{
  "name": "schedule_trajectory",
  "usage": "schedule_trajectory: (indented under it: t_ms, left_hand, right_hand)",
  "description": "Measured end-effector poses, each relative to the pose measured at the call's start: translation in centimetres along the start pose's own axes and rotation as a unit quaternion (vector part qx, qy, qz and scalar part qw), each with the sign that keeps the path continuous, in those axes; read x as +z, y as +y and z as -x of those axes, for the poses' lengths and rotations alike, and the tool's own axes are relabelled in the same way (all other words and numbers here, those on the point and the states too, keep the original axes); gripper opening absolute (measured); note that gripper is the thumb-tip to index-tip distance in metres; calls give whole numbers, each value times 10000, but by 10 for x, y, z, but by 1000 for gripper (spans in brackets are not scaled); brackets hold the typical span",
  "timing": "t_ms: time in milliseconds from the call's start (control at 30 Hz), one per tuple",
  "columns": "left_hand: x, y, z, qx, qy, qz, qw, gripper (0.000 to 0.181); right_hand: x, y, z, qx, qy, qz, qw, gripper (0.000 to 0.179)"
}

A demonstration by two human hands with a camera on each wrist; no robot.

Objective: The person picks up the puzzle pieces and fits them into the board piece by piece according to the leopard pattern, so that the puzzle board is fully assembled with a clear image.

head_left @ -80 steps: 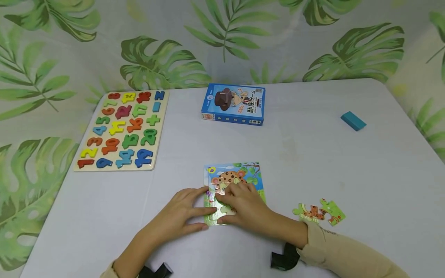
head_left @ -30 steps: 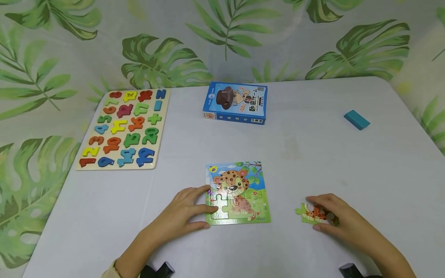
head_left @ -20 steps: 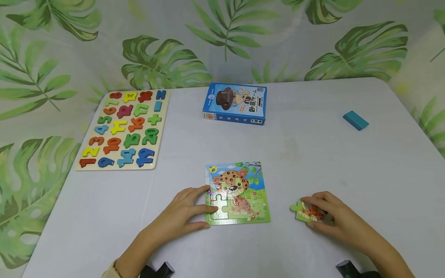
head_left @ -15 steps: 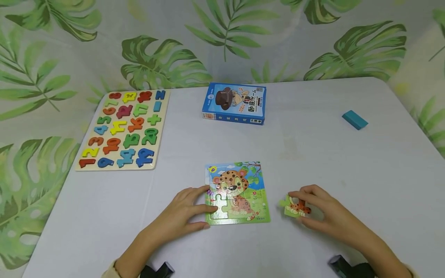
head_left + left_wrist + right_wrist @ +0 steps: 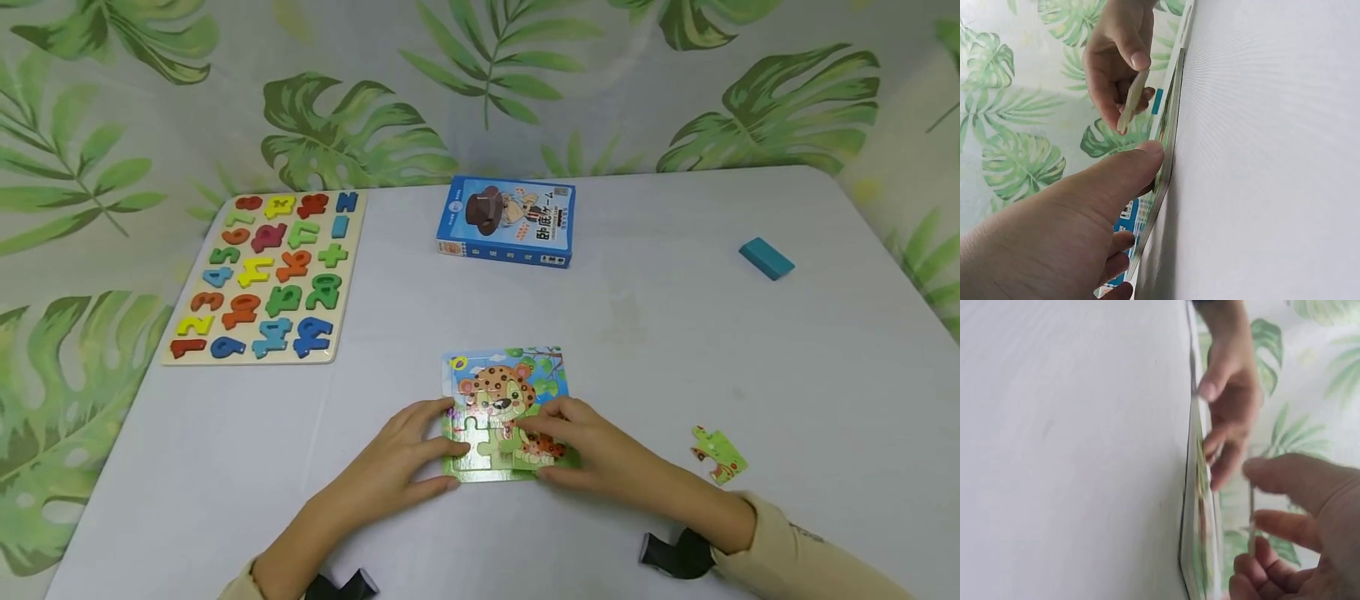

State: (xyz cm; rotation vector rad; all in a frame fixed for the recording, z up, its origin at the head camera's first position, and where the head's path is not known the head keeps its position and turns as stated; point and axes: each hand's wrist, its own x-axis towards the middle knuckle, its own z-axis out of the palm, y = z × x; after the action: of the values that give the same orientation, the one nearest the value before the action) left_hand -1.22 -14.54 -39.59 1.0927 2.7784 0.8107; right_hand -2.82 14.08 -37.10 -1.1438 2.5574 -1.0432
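Observation:
A jigsaw board (image 5: 483, 477) with a leopard picture lies on the white table; pieces fill its upper part and lower left. My left hand (image 5: 405, 454) rests its straight, spread fingertips on the board's left edge. Over the lower right of the board, my right hand (image 5: 600, 450) pinches a green jigsaw piece (image 5: 534, 457) with red-spotted leopard body on it. Both wrist views show this piece (image 5: 1133, 103) on edge between thumb and fingers, raised above the board. Another green jigsaw piece (image 5: 726, 452) lies on the table, to the right of the right forearm.
Colourful numbers fill a wooden number board (image 5: 339, 333) at the back left. A blue game box (image 5: 517, 221) stands at the back middle, and a teal block (image 5: 767, 258) lies at the back right. Dark wrist cameras (image 5: 678, 554) sit below the forearms near the front.
My right hand first left the board for the loose pieces at the right, picked one up and carried it left over the board's lower right. The left hand has stayed at the board's edge.

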Motion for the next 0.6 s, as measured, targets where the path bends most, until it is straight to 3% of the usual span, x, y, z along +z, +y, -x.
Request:
schedule_trajectory:
  t_ms: [133,300,600]
  left_hand:
    - [2,2,-3,195,-23,168,9997,30]
    - [3,5,-5,204,-240,247,9992,31]
    - [3,8,-8,619,-397,-535,9959,46]
  right_hand:
    - [10,3,-10,-96,-216,161,9996,45]
    - [18,6,-17,-307,-339,352,9983,44]
    - [19,6,-20,-441,-430,480,9969,41]
